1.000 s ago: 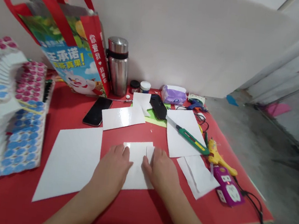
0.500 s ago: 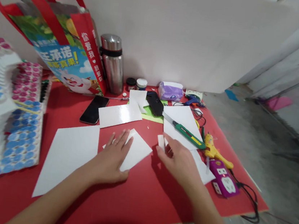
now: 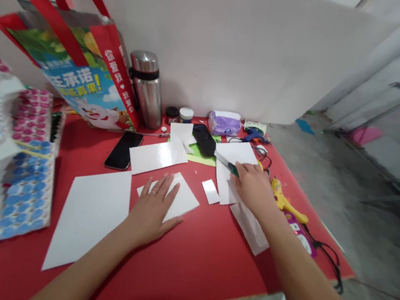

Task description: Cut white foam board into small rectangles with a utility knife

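My left hand [image 3: 154,211] lies flat with fingers spread on a white card [image 3: 183,199], pressing it against the red table. My right hand [image 3: 253,185] is over the handle of a green utility knife [image 3: 232,167], fingers closed around it. The knife's blade points to the upper left, over a white sheet [image 3: 231,149]. Most of the handle is hidden under the hand. Between my hands lies a small white card strip [image 3: 210,191]. Another white piece [image 3: 252,229] lies partly beneath my right forearm.
Left stand a large white sheet [image 3: 92,214], a black phone [image 3: 124,150] and blue-and-pink rolled pieces [image 3: 27,187]. A shopping bag [image 3: 81,77], steel flask [image 3: 147,90] and purple tissue pack [image 3: 224,123] line the back. A yellow glue gun [image 3: 292,210] and its cord are right.
My right hand has let go of the small white strip, leaving it on the table, and moved up and right onto the utility knife. My left hand stays on the card.
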`<state>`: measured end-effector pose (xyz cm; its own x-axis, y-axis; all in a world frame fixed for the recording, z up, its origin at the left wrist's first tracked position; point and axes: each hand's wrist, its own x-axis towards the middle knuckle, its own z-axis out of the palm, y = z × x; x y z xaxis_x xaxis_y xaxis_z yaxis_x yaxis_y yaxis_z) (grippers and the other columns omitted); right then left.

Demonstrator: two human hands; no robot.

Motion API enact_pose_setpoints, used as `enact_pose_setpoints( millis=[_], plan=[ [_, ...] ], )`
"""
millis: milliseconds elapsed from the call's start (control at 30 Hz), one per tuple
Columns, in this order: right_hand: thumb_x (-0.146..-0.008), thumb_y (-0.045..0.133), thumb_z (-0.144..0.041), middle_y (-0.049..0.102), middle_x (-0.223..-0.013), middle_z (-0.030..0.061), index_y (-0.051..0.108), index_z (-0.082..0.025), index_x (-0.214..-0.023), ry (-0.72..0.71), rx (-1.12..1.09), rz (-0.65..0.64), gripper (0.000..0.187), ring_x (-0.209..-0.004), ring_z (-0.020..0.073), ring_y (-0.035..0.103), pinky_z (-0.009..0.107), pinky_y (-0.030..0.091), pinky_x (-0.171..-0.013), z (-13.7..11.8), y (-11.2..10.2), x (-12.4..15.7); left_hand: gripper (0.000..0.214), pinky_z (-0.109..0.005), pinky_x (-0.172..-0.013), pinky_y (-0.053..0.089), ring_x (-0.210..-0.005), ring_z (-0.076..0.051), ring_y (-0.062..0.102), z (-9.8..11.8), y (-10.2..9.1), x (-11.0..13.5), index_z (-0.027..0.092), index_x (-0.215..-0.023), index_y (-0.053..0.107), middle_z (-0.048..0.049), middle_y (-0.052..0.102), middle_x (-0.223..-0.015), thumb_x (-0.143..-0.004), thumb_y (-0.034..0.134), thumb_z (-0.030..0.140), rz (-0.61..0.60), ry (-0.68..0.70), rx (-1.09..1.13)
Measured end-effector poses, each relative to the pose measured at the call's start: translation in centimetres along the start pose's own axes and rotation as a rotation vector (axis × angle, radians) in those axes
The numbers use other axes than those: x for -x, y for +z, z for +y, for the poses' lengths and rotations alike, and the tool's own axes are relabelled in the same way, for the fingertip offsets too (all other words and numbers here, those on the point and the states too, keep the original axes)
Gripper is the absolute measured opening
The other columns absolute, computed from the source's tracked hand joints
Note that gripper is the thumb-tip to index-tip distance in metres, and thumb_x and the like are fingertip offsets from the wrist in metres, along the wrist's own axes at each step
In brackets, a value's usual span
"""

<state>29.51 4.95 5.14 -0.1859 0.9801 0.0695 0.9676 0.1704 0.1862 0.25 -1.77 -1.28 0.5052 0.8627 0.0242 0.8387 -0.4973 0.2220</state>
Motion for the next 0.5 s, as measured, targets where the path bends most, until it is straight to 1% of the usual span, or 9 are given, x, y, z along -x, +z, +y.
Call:
enact_pose_setpoints(
  millis=[67, 200, 300, 367, 500],
  plan=[
    [-0.103, 0.05, -0.023, 0.067, -0.123, 0.02, 0.064, -0.007, -0.134, -0.005, 0.038, -0.047, 0.038, -0.112, 0.0345, 0.06, 0.043, 0.044, -0.092, 0.5, 0.6, -0.5, 0.078, -0.067, -0.124, 0.019, -0.156, -0.041, 0.027, 0.4, 0.5, 0.0, 0.015, -0.16, 0.038, -0.0214, 0.028, -0.169, -0.101, 0.039, 0.066, 0.032, 0.003, -0.026],
    [-0.103, 0.048, -0.024, 0.066, -0.119, 0.0212, 0.066, -0.008, -0.127, 0.021, 0.053, -0.067, 0.034, -0.111, 0.0342, 0.06, 0.042, 0.043, -0.09, 0.9, 1.2, -1.1, 0.072, -0.07, -0.122, 0.021, -0.153, -0.043, 0.033, 1.1, 0.9, -0.2, 0.021, -0.159, 0.041, -0.0221, 0.033, -0.167, -0.101, 0.041, 0.064, 0.065, -0.023, -0.065],
    [-0.102, 0.052, -0.028, 0.065, -0.113, 0.0209, 0.069, -0.007, -0.117, 0.035, 0.013, -0.11, 0.031, -0.107, 0.0322, 0.061, 0.039, 0.042, -0.092, 1.1, 1.2, -1.5, 0.069, -0.068, -0.12, 0.025, -0.153, -0.043, 0.034, 1.8, 1.1, -0.7, 0.02, -0.157, 0.044, -0.022, 0.036, -0.165, -0.102, 0.04, 0.062, 0.087, -0.088, -0.078],
    [-0.1, 0.053, -0.028, 0.064, -0.112, 0.0206, 0.068, -0.005, -0.115, 0.042, -0.023, -0.128, 0.031, -0.104, 0.0303, 0.061, 0.036, 0.042, -0.091, 1.1, 1.2, -1.5, 0.068, -0.067, -0.12, 0.028, -0.152, -0.044, 0.035, 2.4, 1.3, -1.1, 0.018, -0.156, 0.045, -0.0208, 0.037, -0.165, -0.102, 0.041, 0.059, 0.11, -0.128, -0.077],
    [-0.099, 0.05, -0.024, 0.062, -0.11, 0.022, 0.067, -0.002, -0.113, 0.003, -0.042, -0.107, 0.031, -0.103, 0.0309, 0.061, 0.036, 0.042, -0.094, 0.6, 1.6, -1.1, 0.068, -0.067, -0.118, 0.031, -0.15, -0.045, 0.036, 3.0, 1.5, -1.7, 0.016, -0.155, 0.046, -0.0191, 0.035, -0.166, -0.102, 0.041, 0.058, 0.146, -0.163, -0.08]
  ],
)
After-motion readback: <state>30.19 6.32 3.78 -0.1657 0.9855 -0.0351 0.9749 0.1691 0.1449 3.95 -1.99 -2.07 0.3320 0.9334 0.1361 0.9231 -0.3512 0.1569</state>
